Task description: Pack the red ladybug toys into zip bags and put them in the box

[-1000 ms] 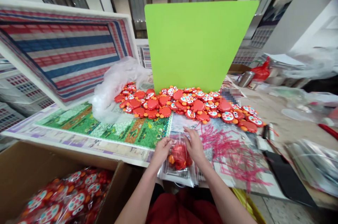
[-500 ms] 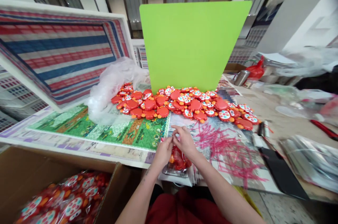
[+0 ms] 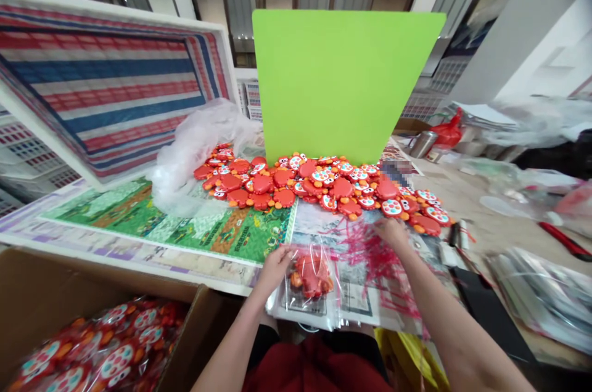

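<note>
A clear plastic bag [image 3: 311, 284] with a red crab toy [image 3: 311, 275] inside lies at the table's near edge on a stack of empty bags. My left hand [image 3: 275, 264] pinches the bag's upper left corner. My right hand [image 3: 391, 231] reaches out over a scatter of pink twist ties [image 3: 377, 256], fingers curled down among them, just in front of the pile of red and orange crab toys [image 3: 319, 186]. What the right fingers hold is hidden.
A green board [image 3: 342, 84] stands behind the toy pile. A crumpled clear plastic sheet [image 3: 198, 145] lies left of it, a striped framed panel [image 3: 106, 84] leans at left. A cardboard box [image 3: 92, 343] of bagged toys sits lower left. Black pad [image 3: 481, 299] and plastic bags lie right.
My right hand left the bagged toy and moved right and forward to the pink twist ties. The left hand stayed on the bag, which now lies flat.
</note>
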`<state>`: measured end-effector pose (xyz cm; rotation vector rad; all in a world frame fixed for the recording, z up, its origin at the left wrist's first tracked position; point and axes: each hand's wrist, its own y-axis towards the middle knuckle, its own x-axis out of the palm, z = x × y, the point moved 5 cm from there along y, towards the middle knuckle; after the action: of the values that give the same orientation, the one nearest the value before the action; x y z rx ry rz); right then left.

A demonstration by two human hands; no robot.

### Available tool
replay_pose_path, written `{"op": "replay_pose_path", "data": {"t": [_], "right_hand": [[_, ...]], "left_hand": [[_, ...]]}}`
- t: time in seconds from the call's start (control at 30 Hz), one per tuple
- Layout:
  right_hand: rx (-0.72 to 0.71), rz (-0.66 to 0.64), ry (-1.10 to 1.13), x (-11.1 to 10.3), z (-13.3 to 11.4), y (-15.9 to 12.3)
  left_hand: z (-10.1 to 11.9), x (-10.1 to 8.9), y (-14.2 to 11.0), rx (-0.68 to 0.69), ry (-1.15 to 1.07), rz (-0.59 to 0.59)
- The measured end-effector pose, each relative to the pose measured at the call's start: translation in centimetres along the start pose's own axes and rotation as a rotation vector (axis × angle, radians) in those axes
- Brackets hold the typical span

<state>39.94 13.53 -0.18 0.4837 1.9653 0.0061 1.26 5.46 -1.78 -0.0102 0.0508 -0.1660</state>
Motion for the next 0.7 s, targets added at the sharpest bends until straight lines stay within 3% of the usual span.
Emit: {"op": "replay_pose_path", "data": {"t": [0.1,0.2,0.27,0.37,0.43,0.53,0.7], "right_hand": [[0.062,0.104,-0.136,-1.6,-0.2,-0.1],[0.012,0.264,0.045,-3.2,-2.6,-0.9],[-0.095,0.113,0.275,-2.5,-5.4,-2.2],[-0.268,-0.391,0.598,0.8,-10.6,-6.3],[-0.283,-0.607,0.779,2.6,-13.1,-9.3],[-0.179,-0.635,0.955,4.0,-14.2,-11.3],[-0.075,-0.557,1.085,3.5,-13.1,-11.0]], "left_hand": [[0.2,0.2,-0.1,-0.046,-0.028,-0.011],[0.5,0.2,-0.2,-0.072,-0.068,0.007],[0.9,0.4,-0.3,-0.061,-0.112,0.001],[1.5,0.7,-0.5,-0.069,-0.180,-0.006],[1.7,0.7,-0.7,-0.107,-0.208,0.002],[1.9,0.5,-1.0,-0.178,-0.273,-0.017],[2.0,-0.2,-1.3,-0.288,-0.372,0.015]]}}
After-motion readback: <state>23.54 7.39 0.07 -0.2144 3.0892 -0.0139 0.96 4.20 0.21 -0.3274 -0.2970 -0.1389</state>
